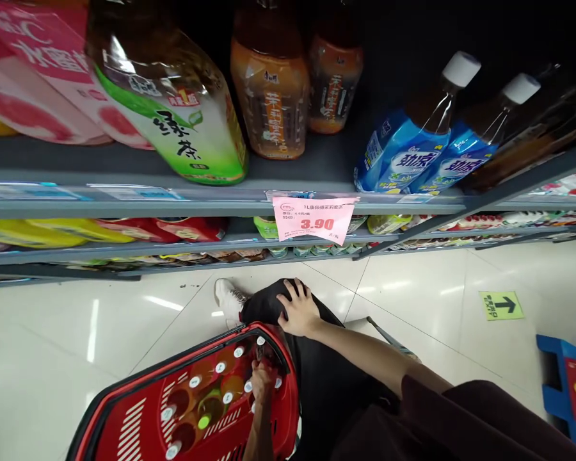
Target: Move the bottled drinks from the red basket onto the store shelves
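The left hand [263, 379] is down in the red basket [125, 416], closed around a bottle [249, 386] standing up. The right hand [298, 312] rests open on the knee [266, 304], just above.

Above me a grey shelf [221, 206] carries a green tea bottle [173, 102], two orange bottles [271, 83] and blue-labelled ones [403, 147] to the right; a pink price tag [314, 219] hangs from its edge; far right, a green floor arrow [502, 305]
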A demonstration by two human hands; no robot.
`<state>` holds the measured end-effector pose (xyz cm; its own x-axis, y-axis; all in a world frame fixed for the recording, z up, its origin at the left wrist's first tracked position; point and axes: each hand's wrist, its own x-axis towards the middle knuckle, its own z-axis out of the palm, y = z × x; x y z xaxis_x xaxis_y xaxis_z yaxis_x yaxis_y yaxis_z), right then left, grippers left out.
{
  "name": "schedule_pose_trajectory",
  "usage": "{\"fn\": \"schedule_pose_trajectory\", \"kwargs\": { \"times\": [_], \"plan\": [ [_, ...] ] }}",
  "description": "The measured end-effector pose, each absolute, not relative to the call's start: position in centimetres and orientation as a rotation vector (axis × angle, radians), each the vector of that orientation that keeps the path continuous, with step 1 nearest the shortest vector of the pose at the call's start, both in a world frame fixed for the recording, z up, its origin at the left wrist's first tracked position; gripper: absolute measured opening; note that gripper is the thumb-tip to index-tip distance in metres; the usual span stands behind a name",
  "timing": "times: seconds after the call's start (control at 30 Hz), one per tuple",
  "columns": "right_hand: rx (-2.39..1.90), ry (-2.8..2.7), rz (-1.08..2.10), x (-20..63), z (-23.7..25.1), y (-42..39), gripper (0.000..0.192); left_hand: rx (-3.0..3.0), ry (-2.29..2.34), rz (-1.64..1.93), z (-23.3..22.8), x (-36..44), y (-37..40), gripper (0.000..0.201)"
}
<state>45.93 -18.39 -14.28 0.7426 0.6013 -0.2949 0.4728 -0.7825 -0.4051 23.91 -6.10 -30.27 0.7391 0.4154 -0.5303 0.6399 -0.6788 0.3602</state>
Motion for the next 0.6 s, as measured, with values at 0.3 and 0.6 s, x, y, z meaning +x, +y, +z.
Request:
{"fn": "schedule_pose_trajectory", "kwargs": {
  "times": [0.3,0.6],
  "plan": [
    [-2.633,-0.866,0.587,44.9,-13.5,-18.4,0.057,2.245,1.039,-0.366,-21.9,19.4,-9.5,0.006],
    [-2.673,-1.051,0.568,42.5,-11.8,-18.7,0.063,2.091,1.316,-0.011,-11.6,14.8,-10.6,0.012]
  ]
}}
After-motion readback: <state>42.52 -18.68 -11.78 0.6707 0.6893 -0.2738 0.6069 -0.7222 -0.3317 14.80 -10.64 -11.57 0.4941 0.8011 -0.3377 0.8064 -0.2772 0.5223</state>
